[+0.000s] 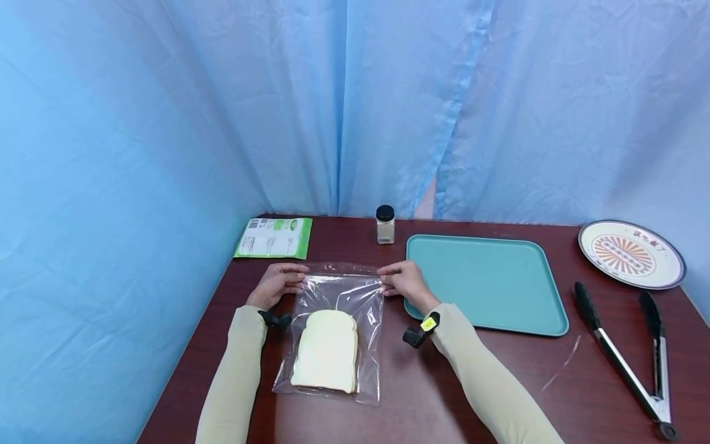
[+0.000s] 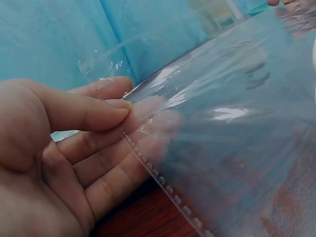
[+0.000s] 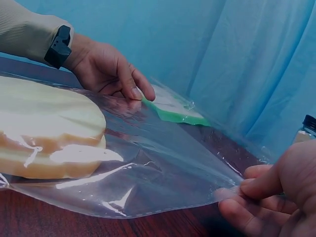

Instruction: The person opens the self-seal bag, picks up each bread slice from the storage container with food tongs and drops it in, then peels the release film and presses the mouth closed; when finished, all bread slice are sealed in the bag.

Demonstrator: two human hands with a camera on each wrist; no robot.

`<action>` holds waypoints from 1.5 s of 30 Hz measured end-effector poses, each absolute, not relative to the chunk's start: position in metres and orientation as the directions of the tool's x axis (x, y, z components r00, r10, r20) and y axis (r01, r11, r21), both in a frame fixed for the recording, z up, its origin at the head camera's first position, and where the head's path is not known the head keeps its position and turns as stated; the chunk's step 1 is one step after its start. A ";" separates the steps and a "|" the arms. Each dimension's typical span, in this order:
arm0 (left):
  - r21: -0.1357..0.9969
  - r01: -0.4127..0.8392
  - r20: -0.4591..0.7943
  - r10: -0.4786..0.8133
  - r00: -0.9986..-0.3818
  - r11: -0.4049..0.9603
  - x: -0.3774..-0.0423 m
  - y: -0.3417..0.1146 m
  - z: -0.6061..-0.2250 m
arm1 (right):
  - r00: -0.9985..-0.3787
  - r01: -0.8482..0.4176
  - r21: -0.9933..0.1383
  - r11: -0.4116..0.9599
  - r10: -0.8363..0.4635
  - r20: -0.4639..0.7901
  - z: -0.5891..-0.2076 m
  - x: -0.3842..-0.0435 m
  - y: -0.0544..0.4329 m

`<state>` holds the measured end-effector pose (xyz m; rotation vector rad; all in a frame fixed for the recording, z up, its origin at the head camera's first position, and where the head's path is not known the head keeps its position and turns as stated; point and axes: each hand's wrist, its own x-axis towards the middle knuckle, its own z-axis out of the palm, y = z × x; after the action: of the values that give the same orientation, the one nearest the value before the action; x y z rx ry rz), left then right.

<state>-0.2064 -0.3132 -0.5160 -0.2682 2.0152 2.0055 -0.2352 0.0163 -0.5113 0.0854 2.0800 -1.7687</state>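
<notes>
A clear plastic bag lies on the table with bread slices stacked inside its near half. At the bag's far left corner my left hand pinches the film between thumb and fingers; the left wrist view shows this thumb pressed on the edge, with other fingers behind the clear film. My right hand pinches the far right corner the same way, and in the right wrist view the bag's top is stretched between both hands. Two slices show one on the other there.
A green-and-white packet lies at the back left, beside a black-capped seasoning jar. Right of the bag is a teal tray. Farther right are a patterned plate, tongs and a thin clear strip.
</notes>
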 end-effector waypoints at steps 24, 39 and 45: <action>0.957 -0.289 -0.291 0.103 -0.951 0.031 -0.205 -0.316 -0.517 | -0.921 0.323 -0.936 0.141 -0.182 -0.346 -0.512 -0.235 0.016; 0.956 -0.257 -0.227 0.197 -0.954 -0.141 -0.201 -0.321 -0.519 | -0.925 0.296 -0.928 0.226 -0.175 -0.338 -0.509 -0.232 0.015; 0.966 -0.256 -0.255 0.050 -0.966 -0.034 -0.202 -0.311 -0.518 | -0.954 0.193 -0.928 0.319 -0.160 -0.253 -0.509 -0.230 0.012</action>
<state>-0.2017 -0.3106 -0.5177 -0.2216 2.0213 2.1055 -0.2302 0.0121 -0.5094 0.0297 2.2915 -1.6753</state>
